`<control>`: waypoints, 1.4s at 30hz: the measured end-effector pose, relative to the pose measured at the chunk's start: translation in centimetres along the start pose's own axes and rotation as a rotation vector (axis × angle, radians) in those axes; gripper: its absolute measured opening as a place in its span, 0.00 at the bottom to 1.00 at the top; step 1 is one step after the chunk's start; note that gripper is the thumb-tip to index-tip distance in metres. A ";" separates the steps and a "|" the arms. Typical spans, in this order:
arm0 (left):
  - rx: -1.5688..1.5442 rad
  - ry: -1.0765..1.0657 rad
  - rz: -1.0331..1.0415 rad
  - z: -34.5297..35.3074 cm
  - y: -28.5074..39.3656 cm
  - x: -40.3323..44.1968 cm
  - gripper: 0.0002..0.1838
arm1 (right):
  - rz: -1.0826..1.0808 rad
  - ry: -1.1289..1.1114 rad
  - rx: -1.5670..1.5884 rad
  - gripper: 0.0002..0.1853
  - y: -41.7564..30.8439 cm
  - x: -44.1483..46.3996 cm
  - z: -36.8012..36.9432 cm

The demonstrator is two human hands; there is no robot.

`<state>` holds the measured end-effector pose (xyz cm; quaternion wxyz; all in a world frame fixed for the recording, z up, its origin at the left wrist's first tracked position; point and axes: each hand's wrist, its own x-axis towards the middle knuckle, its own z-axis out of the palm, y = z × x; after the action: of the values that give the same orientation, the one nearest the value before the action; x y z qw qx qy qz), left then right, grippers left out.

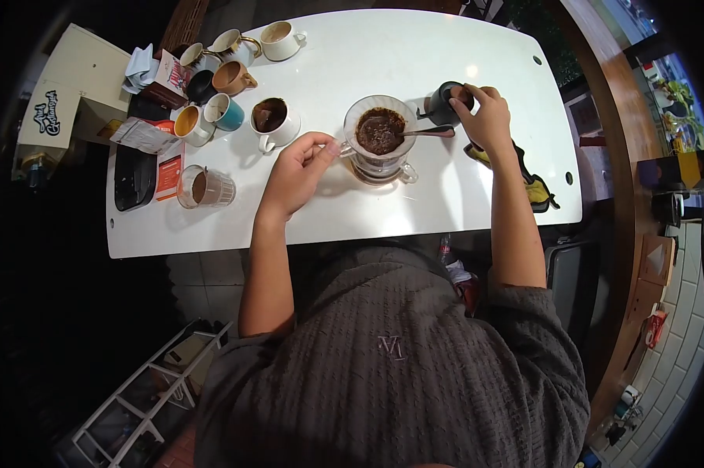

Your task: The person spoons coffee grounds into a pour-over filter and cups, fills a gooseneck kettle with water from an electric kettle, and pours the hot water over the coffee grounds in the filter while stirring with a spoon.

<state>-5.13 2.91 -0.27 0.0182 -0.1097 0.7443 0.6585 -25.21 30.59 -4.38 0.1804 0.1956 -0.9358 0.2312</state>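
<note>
- As my left grip [299,173] pinches the handle of a clear dripper [382,101], thumb and fingers together, the dripper sits upright near the middle of the white surface [329,222], on top of a glass server [406,173].
- Dark, wet-looking grounds [379,136] fill the dripper's centre, ringed by its paler upper wall. A spoon [438,132] slants out of them, over the rim, toward my right.
- Across from it, my right grip [486,118] is clamped on a dark spouted kettle [441,103]; whether the fingers meet its handle, lid or rim, I cannot tell. The kettle stands just beside the dripper, apart from it.
- Nearest my left grip among the cups, a white mug [292,125] holds something dark brown. I see a teal mug [232,118], an orange-lined mug [201,135] and a brown cup [246,79] crowded farther left, with another white mug [291,48] toward the far edge.
- At the near left, a ribbed glass [226,189] with brown contents stands upright, close to an orange packet [167,178] and a black tray [132,187].
- On my right, a black-and-yellow cloth [537,193] lies crumpled, partly behind the right forearm [516,210].
- Below my view of the surface's near edge, a dark textured shirt [445,374] bears a small chest monogram [391,348].
</note>
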 end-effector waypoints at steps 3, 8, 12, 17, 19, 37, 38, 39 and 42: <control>-0.018 0.084 -0.003 0.5 0.1 -0.2 0.13 | -0.026 -0.056 -0.024 0.18 0.3 0.4 0.2; -0.050 0.189 -0.048 1.3 0.1 -0.3 0.13 | -0.038 0.014 0.107 0.17 0.9 0.9 0.1; -0.122 0.284 -0.043 1.9 0.4 -0.4 0.13 | 0.012 0.108 0.281 0.16 1.8 1.0 -2.4; -0.137 0.365 -0.005 1.8 0.3 -0.1 0.14 | 0.208 0.029 0.127 0.16 6.7 -1.9 -2.8; -0.144 0.385 -0.028 1.9 0.7 0.0 0.14 | 0.284 -0.053 0.074 0.15 7.3 -3.4 -2.7; -0.154 0.372 -0.035 1.7 0.6 0.4 0.14 | 0.461 -0.412 0.496 0.24 3.5 -4.9 -2.0; -0.156 0.380 -0.034 1.5 0.6 0.3 0.14 | 0.454 -0.415 0.497 0.24 3.3 -4.8 -1.8; -0.152 0.374 -0.031 1.3 0.5 0.2 0.14 | 0.529 -0.491 0.626 0.24 2.6 -4.7 -1.7; -0.145 0.388 -0.031 0.8 0.6 -0.5 0.13 | 0.669 -0.558 0.843 0.24 1.2 -4.8 -1.7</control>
<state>-4.85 3.85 0.29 -0.1233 -0.2471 0.6827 0.6765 -21.22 33.79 -5.42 -0.2475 -0.0014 -0.7862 0.5663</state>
